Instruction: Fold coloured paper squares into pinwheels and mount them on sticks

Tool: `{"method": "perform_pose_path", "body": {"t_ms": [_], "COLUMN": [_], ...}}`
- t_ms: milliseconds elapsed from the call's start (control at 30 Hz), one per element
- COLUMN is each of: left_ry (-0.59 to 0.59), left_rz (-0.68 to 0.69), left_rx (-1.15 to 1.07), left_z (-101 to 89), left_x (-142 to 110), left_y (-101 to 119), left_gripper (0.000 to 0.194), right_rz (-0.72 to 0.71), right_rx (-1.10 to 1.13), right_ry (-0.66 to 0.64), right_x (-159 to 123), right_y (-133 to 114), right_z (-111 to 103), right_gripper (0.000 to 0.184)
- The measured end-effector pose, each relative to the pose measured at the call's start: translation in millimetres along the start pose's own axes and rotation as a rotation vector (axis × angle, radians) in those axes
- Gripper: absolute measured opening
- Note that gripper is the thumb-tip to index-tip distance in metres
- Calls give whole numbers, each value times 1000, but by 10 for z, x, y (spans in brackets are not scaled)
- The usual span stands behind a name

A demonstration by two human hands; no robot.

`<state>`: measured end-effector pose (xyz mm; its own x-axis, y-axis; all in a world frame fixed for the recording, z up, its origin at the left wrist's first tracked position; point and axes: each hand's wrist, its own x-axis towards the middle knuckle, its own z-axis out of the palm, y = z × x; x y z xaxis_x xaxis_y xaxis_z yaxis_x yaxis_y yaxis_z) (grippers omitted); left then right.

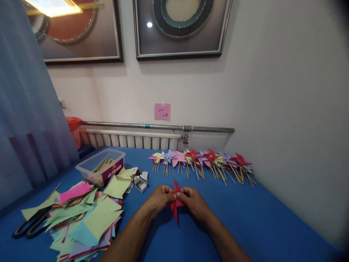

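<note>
A red paper pinwheel [176,212] is held up over the blue table, its pointed blades spreading up and down between my hands. My left hand [160,198] pinches it from the left, thumb close to the centre. From the other side my right hand [194,202] grips it too, its thumb almost meeting the left one. Whether a pin sits at the centre is hidden by my thumbs. Beyond my hands lies a row of finished pinwheels [193,155] on sticks, in red, pink, purple and yellow.
Cut paper sheets [92,218] are heaped at the left, with black-handled scissors [34,223] partly beneath. Behind them stand a clear plastic box [120,157] of sticks and small white cartons [141,183]. A metal pipe [163,126] runs along the wall; a curtain [29,102] hangs at left.
</note>
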<state>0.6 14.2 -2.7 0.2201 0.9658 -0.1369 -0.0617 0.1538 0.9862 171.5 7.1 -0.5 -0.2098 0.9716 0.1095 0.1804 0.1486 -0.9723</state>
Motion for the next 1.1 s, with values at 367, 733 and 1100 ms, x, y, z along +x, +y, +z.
{"method": "perform_pose_path", "body": {"t_ms": [367, 733, 1100], "left_ry": [-17, -7, 48], "left_rz": [6, 4, -13], "left_rx": [-14, -19, 2], "left_z": [-13, 2, -6], "left_x": [29, 12, 65], "left_y": [-59, -26, -61], "left_gripper": [34, 46, 23], "right_rz": [5, -11, -32], "right_rx": [-16, -115, 20], "right_ry": [27, 63, 140], "right_x": [33, 44, 93], "right_y": [91, 111, 131], "right_z": [21, 62, 24], "right_gripper": [31, 26, 27]}}
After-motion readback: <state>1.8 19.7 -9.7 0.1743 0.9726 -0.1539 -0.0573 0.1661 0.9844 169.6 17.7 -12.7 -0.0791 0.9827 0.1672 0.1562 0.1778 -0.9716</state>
